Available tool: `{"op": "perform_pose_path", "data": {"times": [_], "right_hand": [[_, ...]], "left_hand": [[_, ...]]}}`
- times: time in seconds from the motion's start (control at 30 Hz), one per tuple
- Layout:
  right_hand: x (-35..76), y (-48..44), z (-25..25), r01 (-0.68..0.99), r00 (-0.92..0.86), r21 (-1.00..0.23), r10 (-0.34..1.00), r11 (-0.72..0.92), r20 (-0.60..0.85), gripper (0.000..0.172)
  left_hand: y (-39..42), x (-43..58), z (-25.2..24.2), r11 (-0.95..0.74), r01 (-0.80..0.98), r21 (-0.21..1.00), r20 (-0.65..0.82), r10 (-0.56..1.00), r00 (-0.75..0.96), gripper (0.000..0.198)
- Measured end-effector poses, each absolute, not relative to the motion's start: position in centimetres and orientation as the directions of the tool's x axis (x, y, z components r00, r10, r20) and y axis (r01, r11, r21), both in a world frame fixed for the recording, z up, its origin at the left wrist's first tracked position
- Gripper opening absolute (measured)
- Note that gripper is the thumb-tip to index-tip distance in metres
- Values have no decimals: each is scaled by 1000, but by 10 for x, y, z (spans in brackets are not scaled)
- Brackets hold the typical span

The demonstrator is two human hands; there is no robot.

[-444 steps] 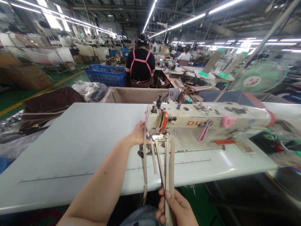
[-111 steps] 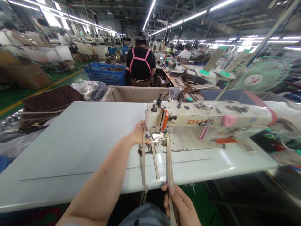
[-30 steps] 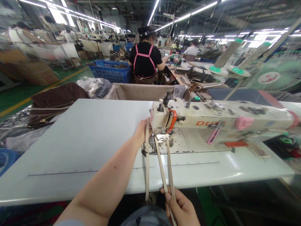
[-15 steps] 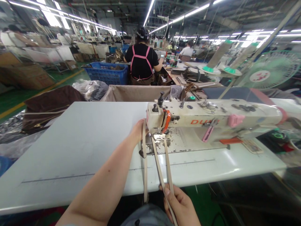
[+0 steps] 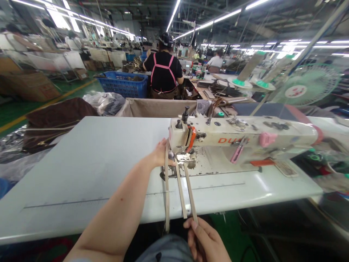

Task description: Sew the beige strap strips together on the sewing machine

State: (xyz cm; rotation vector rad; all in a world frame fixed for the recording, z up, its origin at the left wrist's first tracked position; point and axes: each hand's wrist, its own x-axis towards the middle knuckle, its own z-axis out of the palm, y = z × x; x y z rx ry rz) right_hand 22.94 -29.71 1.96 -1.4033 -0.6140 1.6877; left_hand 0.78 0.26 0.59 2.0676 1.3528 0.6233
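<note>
Far left: cardboard boxes (image 5: 25, 87) on the green floor, then a brown bag (image 5: 58, 122) and a crumpled plastic bag (image 5: 105, 103) behind the desk (image 5: 81, 167). Further back, a blue crate (image 5: 124, 85) and a person in a black top with pink apron straps (image 5: 163, 74), seen from behind.

Across the pale desk, reaching diagonally up toward the machine: the left forearm, ending in the left hand (image 5: 160, 154) just beside the head of the sewing machine (image 5: 240, 138). Fingers lightly curled around the upper end of a beige strap (image 5: 166, 193), touching it near the needle area; strap running straight down the desk and hanging over the near edge.

Just right of that, two more beige straps: a middle strap (image 5: 180, 191) and a right strap (image 5: 190, 193), both starting under the presser foot (image 5: 183, 157) and fanning slightly apart toward the near edge. Right hand (image 5: 204, 242) low at the bottom, below the desk edge, thumb and fingers pinched narrow on the lower end of the right strap; whether the middle strap is also in the grip cannot be told.

Further right: the long off-white machine body with an orange lever and a pink clip (image 5: 265, 139), thread cones (image 5: 241, 78) behind, and a green fan (image 5: 304, 87) at the far right.
</note>
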Motion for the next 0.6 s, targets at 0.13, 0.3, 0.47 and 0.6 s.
{"op": "perform_pose_path", "data": {"times": [0.13, 0.3, 0.47, 0.6], "right_hand": [[233, -295, 29, -244, 8, -819, 843, -520, -538, 76], [238, -292, 38, -72, 99, -874, 869, -480, -485, 78], [235, -294, 37, -83, 207, -884, 860, -459, -466, 77], [231, -294, 34, -100, 244, -897, 864, -430, -441, 79]], "left_hand": [[-2, 10, 15, -266, 662, 701, 24, 936, 350, 129], [-2, 11, 19, -270, 661, 700, 17, 932, 363, 126], [0, 12, 19, -327, 695, 640, 25, 913, 406, 105], [-1, 14, 23, -325, 724, 608, -3, 911, 412, 100]]}}
